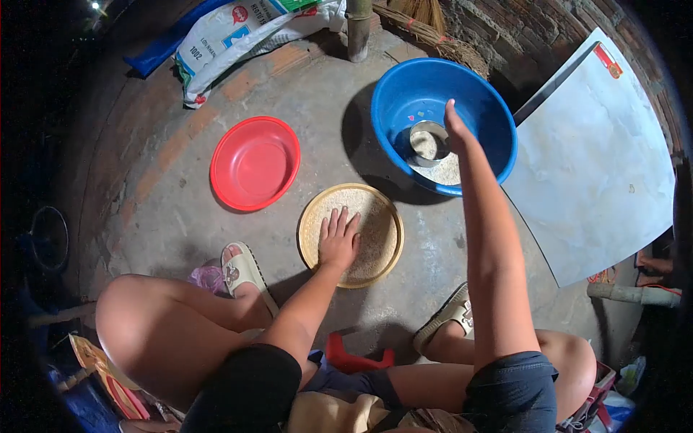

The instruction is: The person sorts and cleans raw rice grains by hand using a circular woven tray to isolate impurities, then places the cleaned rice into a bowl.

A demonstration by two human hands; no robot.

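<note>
My left hand (339, 238) lies flat, fingers spread, on the grain in a round woven tray (310, 220) on the concrete floor in front of me. My right hand (456, 128) reaches into a blue plastic basin (476, 94) and touches a small metal cup (426, 139) that rests in it. Some pale grain lies in the cup and at the bottom of the basin. Whether the right hand's fingers grip the cup is hidden from this angle.
An empty red plastic bowl (254, 163) sits left of the tray. A white printed sack (238, 36) lies at the back, beside a wooden post (359, 29). A large pale board (599, 166) leans at the right. My sandalled feet (242, 267) flank the tray.
</note>
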